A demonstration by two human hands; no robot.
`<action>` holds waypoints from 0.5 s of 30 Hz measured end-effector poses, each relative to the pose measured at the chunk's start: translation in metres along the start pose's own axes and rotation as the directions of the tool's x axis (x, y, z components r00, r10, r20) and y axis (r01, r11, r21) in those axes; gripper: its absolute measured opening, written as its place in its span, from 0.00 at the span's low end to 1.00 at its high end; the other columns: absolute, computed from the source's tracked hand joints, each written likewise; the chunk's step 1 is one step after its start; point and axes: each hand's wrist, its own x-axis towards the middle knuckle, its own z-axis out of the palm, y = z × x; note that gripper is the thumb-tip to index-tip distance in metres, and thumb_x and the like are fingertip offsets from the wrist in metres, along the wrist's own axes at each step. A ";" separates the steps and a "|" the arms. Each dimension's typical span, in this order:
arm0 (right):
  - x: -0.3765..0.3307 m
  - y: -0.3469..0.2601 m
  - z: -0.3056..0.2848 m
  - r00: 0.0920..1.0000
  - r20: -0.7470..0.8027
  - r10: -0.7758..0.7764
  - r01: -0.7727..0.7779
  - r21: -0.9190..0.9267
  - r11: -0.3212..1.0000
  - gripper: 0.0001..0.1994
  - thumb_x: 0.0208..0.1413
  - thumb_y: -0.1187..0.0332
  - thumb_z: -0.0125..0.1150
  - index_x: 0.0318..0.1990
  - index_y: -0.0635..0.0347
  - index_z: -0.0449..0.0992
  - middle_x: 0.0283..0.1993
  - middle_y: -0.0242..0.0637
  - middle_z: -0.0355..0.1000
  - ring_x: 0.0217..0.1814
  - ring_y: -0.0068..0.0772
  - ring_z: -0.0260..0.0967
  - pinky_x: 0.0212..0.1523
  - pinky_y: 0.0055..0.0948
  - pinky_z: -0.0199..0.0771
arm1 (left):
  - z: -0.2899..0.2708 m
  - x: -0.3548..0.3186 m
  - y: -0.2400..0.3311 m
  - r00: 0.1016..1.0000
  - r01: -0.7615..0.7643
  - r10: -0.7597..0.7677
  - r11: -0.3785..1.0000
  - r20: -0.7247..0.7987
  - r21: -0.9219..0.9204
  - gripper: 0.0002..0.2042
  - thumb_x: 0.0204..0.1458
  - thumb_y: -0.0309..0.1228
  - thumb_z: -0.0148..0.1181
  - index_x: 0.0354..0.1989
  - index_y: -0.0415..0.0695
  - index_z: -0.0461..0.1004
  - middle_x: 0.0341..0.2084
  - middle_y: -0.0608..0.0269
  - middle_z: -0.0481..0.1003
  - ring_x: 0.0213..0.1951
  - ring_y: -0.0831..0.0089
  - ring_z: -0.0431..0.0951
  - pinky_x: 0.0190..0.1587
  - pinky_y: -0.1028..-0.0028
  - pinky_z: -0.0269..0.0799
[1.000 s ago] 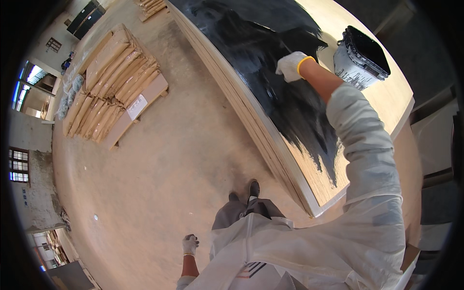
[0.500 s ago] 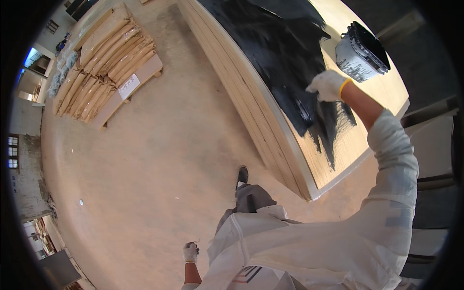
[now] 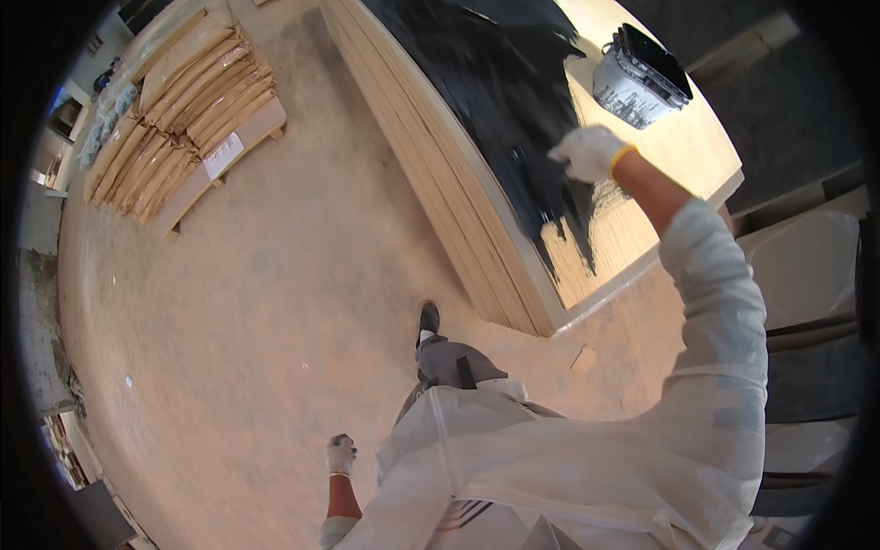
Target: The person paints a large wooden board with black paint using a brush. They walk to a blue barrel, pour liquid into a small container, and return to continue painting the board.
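My right hand (image 3: 591, 153), in a white glove with a yellow cuff, is closed over the wet black coating (image 3: 495, 101) on a pale wooden board (image 3: 655, 202). Whatever it may hold is hidden by the fingers and the dark layer. The coating ends in ragged streaks towards the board's near corner, where bare wood shows. Beyond my hand a square bucket (image 3: 632, 87), white with black smears and a black inside, stands on the board. Low at my left side hangs my left hand (image 3: 340, 455), gloved, its dark-stained fingers curled in with nothing visible in them.
The coated board tops a thick stack of boards (image 3: 422, 156) whose long edge runs away from me. Across the concrete floor (image 3: 247, 302), at far left, brown wrapped bundles (image 3: 188, 101) lie on a pallet. Pale sheeted shapes (image 3: 807, 266) stand at my right.
The stack, bucket and bundles have shifted left and up in view. My right hand stays over the coating, and the black now reaches differently along its near edge. My left hand still hangs curled.
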 end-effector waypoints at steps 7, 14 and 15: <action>-0.057 -0.016 0.030 0.987 0.156 -0.033 0.049 -0.098 0.994 0.23 0.57 0.57 0.65 0.62 0.41 0.80 0.58 0.35 0.80 0.62 0.38 0.76 0.61 0.40 0.75 | -0.007 -0.039 -0.014 0.994 -0.014 -0.005 0.984 -0.107 -0.177 0.09 0.63 0.29 0.54 0.48 0.41 0.75 0.30 0.60 0.78 0.21 0.71 0.78 0.19 0.74 0.71; -0.110 -0.025 0.042 0.984 0.176 0.042 -0.027 -0.087 0.996 0.22 0.59 0.57 0.64 0.62 0.39 0.79 0.54 0.41 0.81 0.58 0.44 0.78 0.59 0.41 0.76 | 0.031 -0.064 -0.107 0.980 0.196 -0.197 0.980 -0.030 -0.027 0.06 0.61 0.28 0.55 0.44 0.44 0.76 0.28 0.63 0.77 0.18 0.72 0.76 0.16 0.73 0.69; -0.105 -0.018 0.043 0.990 0.130 0.047 -0.041 -0.051 0.998 0.21 0.59 0.57 0.64 0.62 0.40 0.79 0.55 0.41 0.81 0.59 0.44 0.77 0.59 0.42 0.76 | 0.034 -0.065 -0.109 0.979 0.202 -0.202 0.979 -0.003 0.000 0.06 0.61 0.28 0.55 0.43 0.44 0.76 0.27 0.64 0.77 0.18 0.72 0.76 0.16 0.73 0.68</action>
